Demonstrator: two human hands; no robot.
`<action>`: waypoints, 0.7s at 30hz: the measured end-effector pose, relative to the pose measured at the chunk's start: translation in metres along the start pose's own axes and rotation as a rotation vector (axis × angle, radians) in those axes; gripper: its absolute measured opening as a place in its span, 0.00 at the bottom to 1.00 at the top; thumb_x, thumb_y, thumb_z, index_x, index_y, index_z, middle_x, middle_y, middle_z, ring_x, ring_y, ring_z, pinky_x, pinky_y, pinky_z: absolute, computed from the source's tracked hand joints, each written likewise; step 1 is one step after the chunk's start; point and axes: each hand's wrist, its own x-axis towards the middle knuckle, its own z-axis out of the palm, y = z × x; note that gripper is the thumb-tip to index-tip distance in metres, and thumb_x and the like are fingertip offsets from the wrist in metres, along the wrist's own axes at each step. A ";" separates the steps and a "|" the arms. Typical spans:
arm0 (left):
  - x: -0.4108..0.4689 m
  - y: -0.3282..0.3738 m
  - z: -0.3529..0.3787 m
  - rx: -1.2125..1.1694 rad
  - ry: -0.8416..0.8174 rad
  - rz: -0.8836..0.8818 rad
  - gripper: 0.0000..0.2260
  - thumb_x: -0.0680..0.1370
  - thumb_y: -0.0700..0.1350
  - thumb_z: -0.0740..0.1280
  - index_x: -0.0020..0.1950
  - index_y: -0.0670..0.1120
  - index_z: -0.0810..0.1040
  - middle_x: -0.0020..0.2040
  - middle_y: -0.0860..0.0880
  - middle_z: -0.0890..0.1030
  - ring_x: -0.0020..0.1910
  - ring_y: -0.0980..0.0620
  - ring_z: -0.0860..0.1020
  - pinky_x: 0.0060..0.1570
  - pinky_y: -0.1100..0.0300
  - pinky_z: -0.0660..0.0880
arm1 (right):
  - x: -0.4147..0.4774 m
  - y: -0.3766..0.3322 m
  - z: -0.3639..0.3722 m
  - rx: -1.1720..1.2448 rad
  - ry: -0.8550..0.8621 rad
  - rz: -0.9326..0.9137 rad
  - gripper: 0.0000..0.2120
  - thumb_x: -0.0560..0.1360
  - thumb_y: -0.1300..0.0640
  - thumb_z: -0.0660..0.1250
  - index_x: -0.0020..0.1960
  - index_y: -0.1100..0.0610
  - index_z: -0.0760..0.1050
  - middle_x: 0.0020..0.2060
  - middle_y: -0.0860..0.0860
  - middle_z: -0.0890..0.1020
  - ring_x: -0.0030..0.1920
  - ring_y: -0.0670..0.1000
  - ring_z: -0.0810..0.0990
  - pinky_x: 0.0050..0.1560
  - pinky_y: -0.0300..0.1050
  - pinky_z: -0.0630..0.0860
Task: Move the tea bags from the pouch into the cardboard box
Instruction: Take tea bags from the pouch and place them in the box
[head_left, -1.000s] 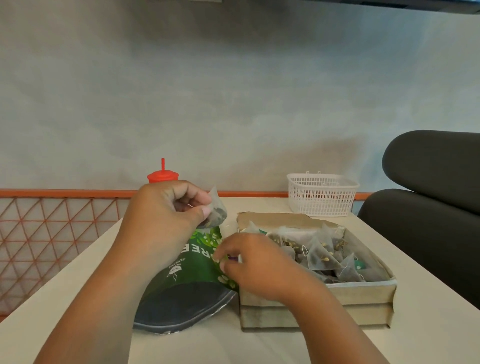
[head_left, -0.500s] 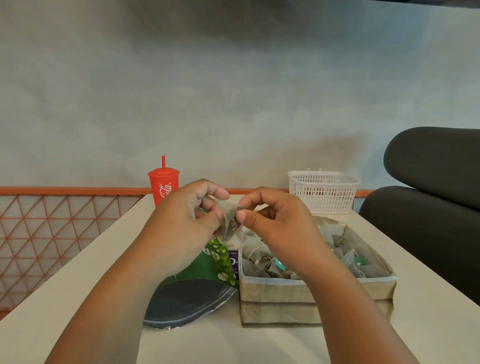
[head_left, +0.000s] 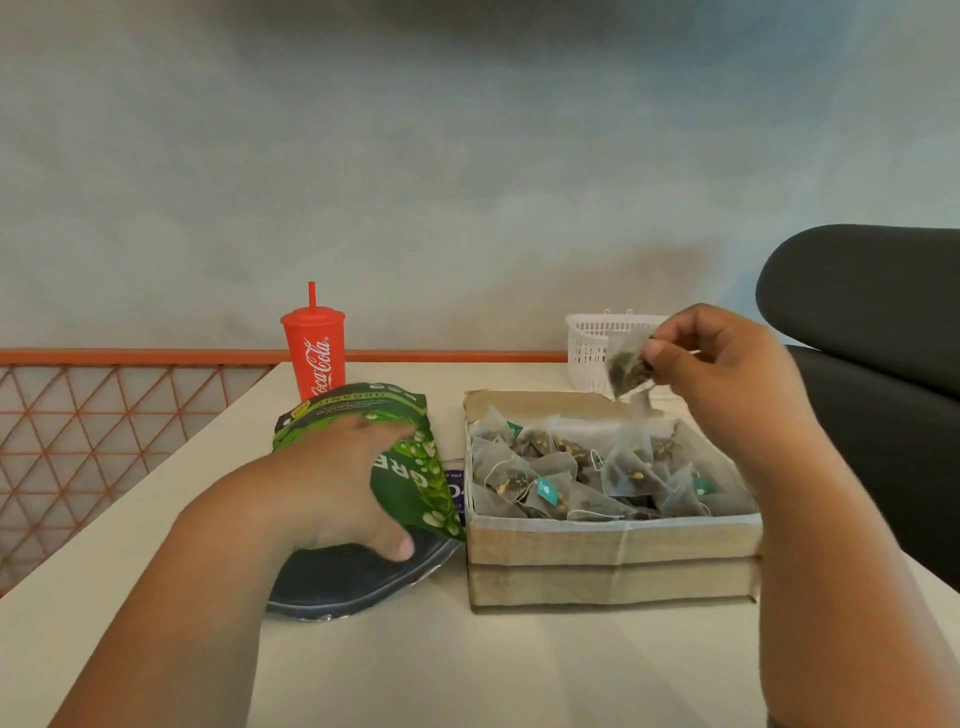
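Mesh pyramid tea bag (head_left: 628, 366), translucent with dark leaf inside, hangs in the air above the far right corner of the box, pinched at its top between thumb and fingertips of the right hand (head_left: 722, 374); the other fingers are curled. Below it sits a shallow brown cardboard box (head_left: 613, 566), open-topped, on the bench (head_left: 467, 665). The box holds a loose pile of the same mesh tea bags (head_left: 587, 478), strings tangled and a few teal tags showing. Just left of the box, touching or nearly so, lies the glossy green foil pouch (head_left: 410, 467), on its side with its dark oval base towards the camera. Left hand (head_left: 332, 483) grips the pouch: fingers curled over its upper part, thumb pressing the dark base. Whether any bags remain inside cannot be told. Behind the pouch stands a red plastic Coca-Cola cup with lid and straw (head_left: 314, 353). A white slotted plastic basket (head_left: 589, 353) sits at the bench's far edge, behind the held bag. An orange lattice railing (head_left: 93, 431) runs along the left, and a dark padded seat (head_left: 872, 291) is at right.
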 end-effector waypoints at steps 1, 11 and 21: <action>0.004 -0.003 0.004 0.047 -0.035 -0.039 0.49 0.62 0.53 0.78 0.75 0.60 0.51 0.75 0.54 0.54 0.72 0.49 0.58 0.69 0.52 0.63 | 0.002 0.007 -0.005 -0.033 0.012 0.016 0.07 0.74 0.57 0.66 0.37 0.51 0.75 0.36 0.47 0.81 0.41 0.53 0.79 0.46 0.51 0.76; 0.023 -0.015 0.023 0.142 -0.022 -0.076 0.37 0.73 0.34 0.63 0.75 0.58 0.51 0.75 0.52 0.53 0.72 0.46 0.60 0.67 0.56 0.65 | 0.007 0.048 -0.025 -0.287 0.023 0.151 0.06 0.74 0.58 0.67 0.38 0.52 0.75 0.35 0.46 0.79 0.36 0.44 0.75 0.33 0.38 0.66; 0.019 -0.012 0.014 0.109 0.203 -0.010 0.32 0.74 0.30 0.58 0.72 0.58 0.62 0.72 0.52 0.62 0.70 0.48 0.63 0.65 0.59 0.63 | 0.009 0.053 -0.020 -0.424 -0.151 0.228 0.09 0.74 0.57 0.67 0.54 0.53 0.77 0.52 0.48 0.79 0.48 0.49 0.75 0.47 0.43 0.69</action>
